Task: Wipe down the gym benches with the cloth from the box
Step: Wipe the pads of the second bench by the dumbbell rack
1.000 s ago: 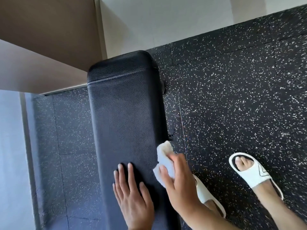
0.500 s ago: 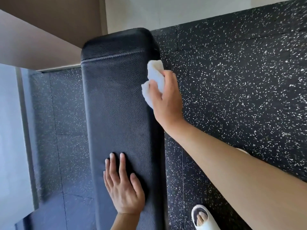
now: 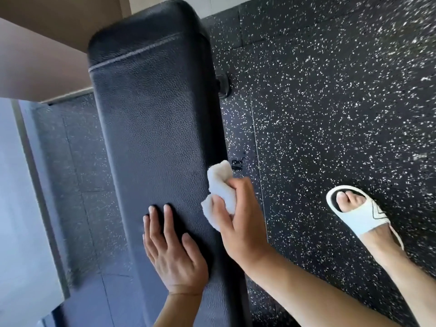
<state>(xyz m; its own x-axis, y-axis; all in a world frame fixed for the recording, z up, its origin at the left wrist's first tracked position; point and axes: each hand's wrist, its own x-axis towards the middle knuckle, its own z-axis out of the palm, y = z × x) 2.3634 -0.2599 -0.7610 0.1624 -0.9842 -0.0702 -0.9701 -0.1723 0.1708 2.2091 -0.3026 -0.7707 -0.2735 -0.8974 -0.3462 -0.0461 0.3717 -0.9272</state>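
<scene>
A long black padded gym bench (image 3: 153, 119) runs from the top of the head view down to the bottom edge. My right hand (image 3: 240, 220) grips a bunched white cloth (image 3: 219, 185) and holds it against the bench's right side edge, about two thirds of the way down. My left hand (image 3: 172, 251) rests flat on the bench top with its fingers straight, just left of the cloth.
Black rubber floor (image 3: 330, 114) with white speckles lies to the right, where my foot in a white slide sandal (image 3: 361, 213) stands. A bench foot (image 3: 223, 86) sticks out on the right. A beige wall (image 3: 42, 55) and a pale panel (image 3: 14, 208) are on the left.
My right hand slid the cloth from near me up to the far end of the bench's right edge, then back down toward me. My left hand stayed flat on the bench.
</scene>
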